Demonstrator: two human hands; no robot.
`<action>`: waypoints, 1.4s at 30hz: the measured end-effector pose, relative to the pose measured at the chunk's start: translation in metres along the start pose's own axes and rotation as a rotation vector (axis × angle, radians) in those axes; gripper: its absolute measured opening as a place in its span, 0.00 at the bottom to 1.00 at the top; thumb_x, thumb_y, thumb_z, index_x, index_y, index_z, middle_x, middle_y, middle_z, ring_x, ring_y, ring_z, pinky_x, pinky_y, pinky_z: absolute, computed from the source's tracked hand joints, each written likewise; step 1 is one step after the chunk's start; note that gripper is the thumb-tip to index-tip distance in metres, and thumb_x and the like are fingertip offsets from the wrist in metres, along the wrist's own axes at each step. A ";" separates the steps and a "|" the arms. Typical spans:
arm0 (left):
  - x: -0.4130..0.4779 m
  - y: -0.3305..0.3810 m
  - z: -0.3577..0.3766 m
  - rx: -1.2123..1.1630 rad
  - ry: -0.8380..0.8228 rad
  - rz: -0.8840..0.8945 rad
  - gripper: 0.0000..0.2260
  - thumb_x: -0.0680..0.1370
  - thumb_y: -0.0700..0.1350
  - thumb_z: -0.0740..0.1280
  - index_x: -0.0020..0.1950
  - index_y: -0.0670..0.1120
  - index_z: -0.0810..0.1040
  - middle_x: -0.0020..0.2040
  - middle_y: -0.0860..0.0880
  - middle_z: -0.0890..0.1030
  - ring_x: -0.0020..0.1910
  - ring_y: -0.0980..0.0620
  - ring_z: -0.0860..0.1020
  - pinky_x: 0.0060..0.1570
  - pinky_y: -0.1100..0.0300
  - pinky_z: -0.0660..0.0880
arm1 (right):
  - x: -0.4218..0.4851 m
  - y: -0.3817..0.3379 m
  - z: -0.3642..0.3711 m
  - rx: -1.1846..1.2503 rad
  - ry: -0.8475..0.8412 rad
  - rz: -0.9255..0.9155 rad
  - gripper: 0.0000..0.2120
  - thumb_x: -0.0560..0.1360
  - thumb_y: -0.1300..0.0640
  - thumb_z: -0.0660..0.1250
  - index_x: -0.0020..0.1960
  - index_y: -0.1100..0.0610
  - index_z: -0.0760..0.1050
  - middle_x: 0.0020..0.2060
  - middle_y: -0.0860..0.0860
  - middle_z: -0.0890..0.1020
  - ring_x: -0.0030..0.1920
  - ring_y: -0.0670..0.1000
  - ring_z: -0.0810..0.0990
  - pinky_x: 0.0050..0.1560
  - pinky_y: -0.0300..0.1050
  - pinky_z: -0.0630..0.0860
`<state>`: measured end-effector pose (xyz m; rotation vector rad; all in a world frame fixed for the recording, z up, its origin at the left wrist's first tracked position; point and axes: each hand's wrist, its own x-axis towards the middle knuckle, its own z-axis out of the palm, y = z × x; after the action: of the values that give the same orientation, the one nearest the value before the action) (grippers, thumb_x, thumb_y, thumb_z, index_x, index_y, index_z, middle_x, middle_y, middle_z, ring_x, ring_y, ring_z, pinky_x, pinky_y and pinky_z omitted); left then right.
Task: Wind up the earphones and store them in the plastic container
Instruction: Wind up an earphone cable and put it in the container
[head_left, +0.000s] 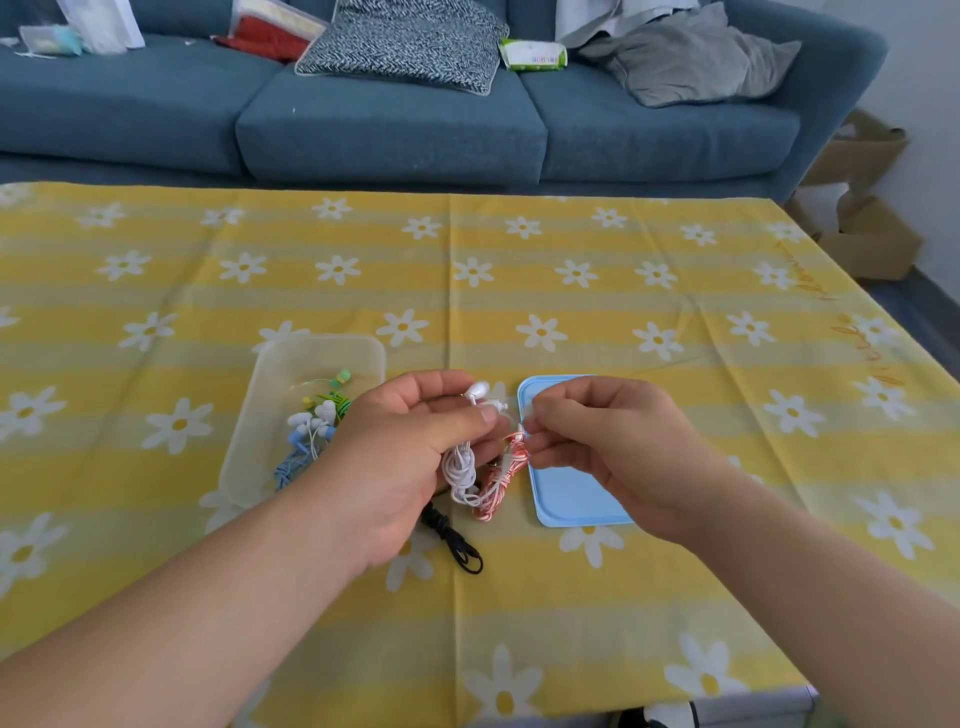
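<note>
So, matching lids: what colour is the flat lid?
The flat plastic lid is light blue; head view.

My worktop's cloth (519, 301) is striped pale and deep yellow, scattered with white daisies. I hold the white earphones (460, 467); the striped earphones (498, 486) are red and white, the cable (457, 545) black. The lid (566, 499) is light blue, the container (322, 345) translucent. The sofa (389, 130) is blue, its cushion (405, 44) black-and-white herringbone.

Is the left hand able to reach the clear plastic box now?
Probably yes: the clear rectangular plastic box sits open right beside the left hand, and its light blue lid lies off to the right, so nothing covers it.
</note>
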<state>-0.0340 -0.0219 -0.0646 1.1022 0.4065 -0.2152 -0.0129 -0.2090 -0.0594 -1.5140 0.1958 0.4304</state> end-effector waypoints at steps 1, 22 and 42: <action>0.000 0.000 0.000 0.002 -0.005 0.010 0.16 0.73 0.27 0.72 0.59 0.39 0.80 0.48 0.38 0.85 0.45 0.43 0.87 0.47 0.52 0.85 | 0.000 0.000 0.002 0.063 -0.038 0.016 0.04 0.77 0.67 0.71 0.47 0.69 0.81 0.40 0.63 0.85 0.40 0.57 0.84 0.44 0.46 0.84; -0.004 -0.003 0.002 0.170 -0.043 0.093 0.13 0.73 0.32 0.75 0.55 0.43 0.82 0.46 0.43 0.86 0.47 0.46 0.86 0.53 0.46 0.83 | 0.001 0.006 0.000 0.126 -0.200 0.007 0.08 0.74 0.64 0.73 0.50 0.68 0.83 0.43 0.65 0.82 0.40 0.56 0.84 0.45 0.45 0.84; -0.001 -0.008 0.000 0.170 -0.001 0.149 0.11 0.75 0.35 0.75 0.56 0.45 0.82 0.47 0.43 0.85 0.48 0.45 0.85 0.62 0.39 0.79 | -0.004 0.011 0.015 0.162 -0.096 -0.138 0.02 0.74 0.70 0.71 0.46 0.69 0.82 0.43 0.66 0.85 0.44 0.63 0.86 0.49 0.49 0.84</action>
<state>-0.0377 -0.0255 -0.0705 1.2935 0.3075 -0.1200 -0.0225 -0.1947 -0.0669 -1.3353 0.0488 0.3674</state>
